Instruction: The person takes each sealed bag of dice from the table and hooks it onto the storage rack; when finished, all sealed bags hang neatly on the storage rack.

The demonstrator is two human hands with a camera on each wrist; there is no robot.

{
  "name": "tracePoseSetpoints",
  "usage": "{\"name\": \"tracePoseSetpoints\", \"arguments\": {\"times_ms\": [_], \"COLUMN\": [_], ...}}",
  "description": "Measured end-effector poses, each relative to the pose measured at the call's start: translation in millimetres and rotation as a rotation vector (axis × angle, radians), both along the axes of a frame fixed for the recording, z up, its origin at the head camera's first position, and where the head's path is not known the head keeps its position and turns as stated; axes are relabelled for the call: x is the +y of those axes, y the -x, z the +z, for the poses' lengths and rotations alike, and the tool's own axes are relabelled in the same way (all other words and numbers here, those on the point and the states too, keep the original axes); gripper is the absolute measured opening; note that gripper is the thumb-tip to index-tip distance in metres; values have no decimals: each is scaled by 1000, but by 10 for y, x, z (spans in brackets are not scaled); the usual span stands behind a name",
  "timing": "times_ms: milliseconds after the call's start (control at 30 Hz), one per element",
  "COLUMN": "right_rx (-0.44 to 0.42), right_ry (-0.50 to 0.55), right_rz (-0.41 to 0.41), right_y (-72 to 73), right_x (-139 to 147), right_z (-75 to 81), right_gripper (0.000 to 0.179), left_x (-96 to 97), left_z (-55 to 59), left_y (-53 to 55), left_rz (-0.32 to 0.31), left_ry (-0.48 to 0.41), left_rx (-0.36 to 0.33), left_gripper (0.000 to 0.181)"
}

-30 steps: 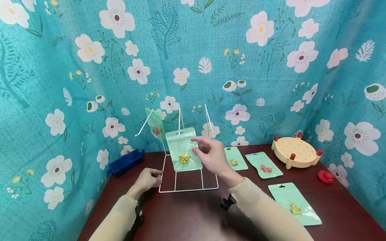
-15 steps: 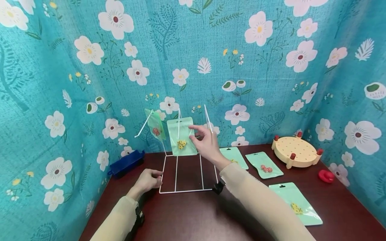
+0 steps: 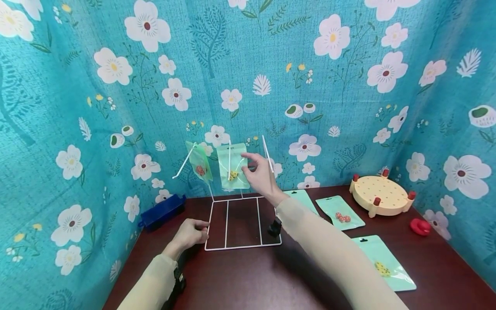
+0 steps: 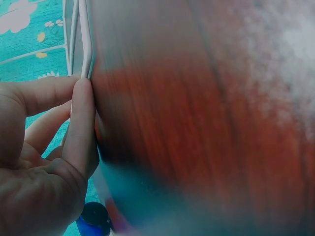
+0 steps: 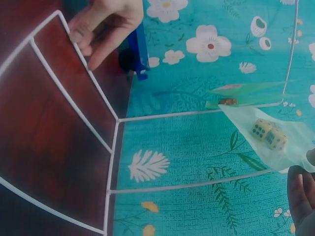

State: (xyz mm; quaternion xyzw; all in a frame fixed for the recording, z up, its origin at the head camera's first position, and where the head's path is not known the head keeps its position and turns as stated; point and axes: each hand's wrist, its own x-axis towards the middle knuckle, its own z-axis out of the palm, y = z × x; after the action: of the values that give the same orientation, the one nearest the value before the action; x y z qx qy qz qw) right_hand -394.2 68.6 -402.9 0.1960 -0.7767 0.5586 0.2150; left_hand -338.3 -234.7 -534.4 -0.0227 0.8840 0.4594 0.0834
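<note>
My right hand [image 3: 260,173] pinches the right edge of a pale green zip bag [image 3: 237,161] with yellow dice inside. The bag hangs upright at the middle prong of a white wire display rack [image 3: 243,247]. That prong runs in front of the bag from near its top slot. In the right wrist view the dice [image 5: 269,134] show through the bag, with fingertips at its edge. My left hand [image 3: 190,234] pinches the left side wire of the rack's base, seen closely in the left wrist view. Another green bag [image 3: 200,162], holding red dice, hangs on the left prong [image 3: 184,162].
On the dark table [image 3: 240,280], green bags lie to the right: one partly behind my right arm [image 3: 303,199], one with red dice [image 3: 341,213], one with yellow dice [image 3: 391,262]. A cream round pegged stand [image 3: 381,194], a red object [image 3: 420,226] and a blue tray [image 3: 162,210] stand near the curtain.
My right hand has moved the yellow-dice bag up and back along the middle prong, toward the rack's rear. My left hand stays on the base wire.
</note>
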Motion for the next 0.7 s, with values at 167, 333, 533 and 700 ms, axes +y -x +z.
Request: {"name": "tracePoseSetpoints", "arguments": {"times_ms": [167, 333, 533, 700], "right_rx": [-24, -48, -50, -75], "right_ry": [4, 11, 9, 43], "right_rz": [4, 11, 33, 86], "right_y": [69, 132, 177, 191], "right_x": [-17, -34, -30, -7], "right_z": [8, 1, -9, -38], "right_gripper": [45, 47, 47, 44], "left_x": [-7, -1, 5, 0], "left_z": [-7, -9, -2, 6], "left_y": [0, -5, -20, -24], "left_rz": [0, -9, -11, -2], "left_ry": [10, 22, 34, 21], "left_rx": [-3, 0, 9, 9], "left_gripper": [44, 45, 43, 42]}}
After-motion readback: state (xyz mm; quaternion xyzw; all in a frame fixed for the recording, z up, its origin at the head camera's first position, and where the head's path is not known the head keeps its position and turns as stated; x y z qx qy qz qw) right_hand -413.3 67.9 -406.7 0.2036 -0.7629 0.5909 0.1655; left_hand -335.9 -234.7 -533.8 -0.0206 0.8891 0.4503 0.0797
